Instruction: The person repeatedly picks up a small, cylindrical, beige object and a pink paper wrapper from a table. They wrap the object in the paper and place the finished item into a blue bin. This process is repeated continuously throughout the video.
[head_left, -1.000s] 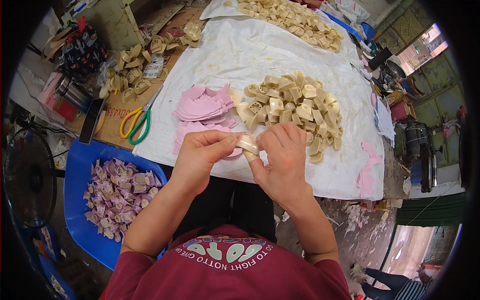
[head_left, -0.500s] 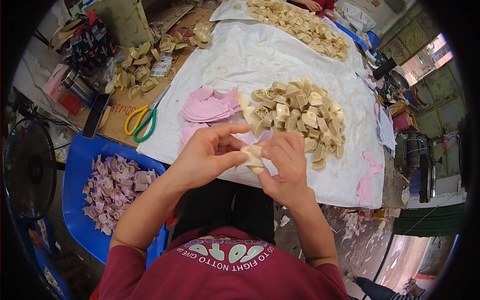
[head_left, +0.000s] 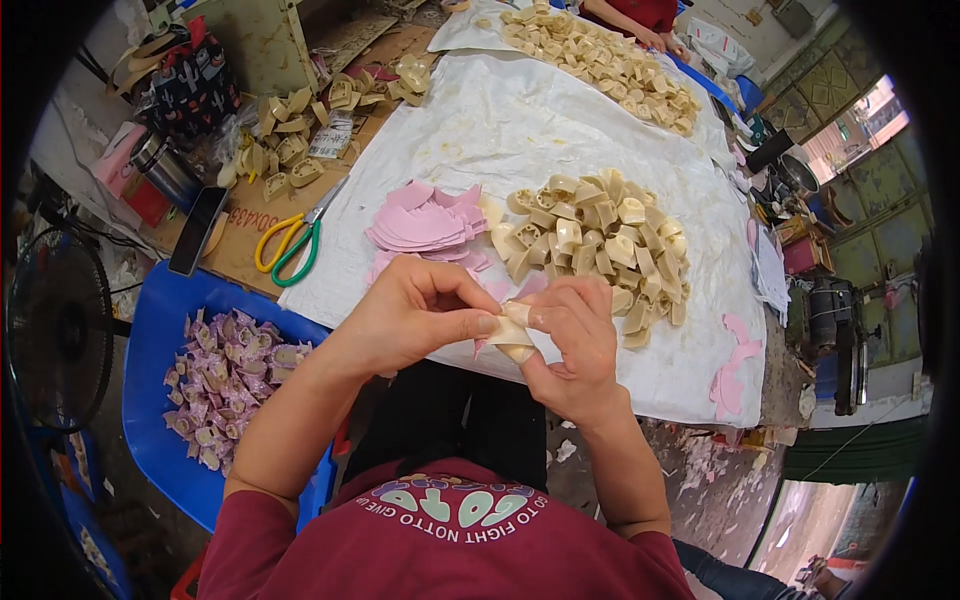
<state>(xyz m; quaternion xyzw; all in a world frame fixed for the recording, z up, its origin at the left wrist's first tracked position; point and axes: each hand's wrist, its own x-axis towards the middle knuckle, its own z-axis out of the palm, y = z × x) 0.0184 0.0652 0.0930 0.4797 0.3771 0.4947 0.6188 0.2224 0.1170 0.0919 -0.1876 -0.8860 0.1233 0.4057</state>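
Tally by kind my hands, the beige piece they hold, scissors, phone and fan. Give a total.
Hands: 2 (left hand, right hand)
Beige piece, held: 1
Scissors: 1 pair
Phone: 1
Fan: 1
Total: 6

The left hand (head_left: 412, 314) has lowered its raised forefinger toward the cream piece (head_left: 514, 334).

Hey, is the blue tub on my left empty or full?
Partly full: a heap of purple-and-cream pieces lies in the blue tub, with bare blue wall showing beside it.
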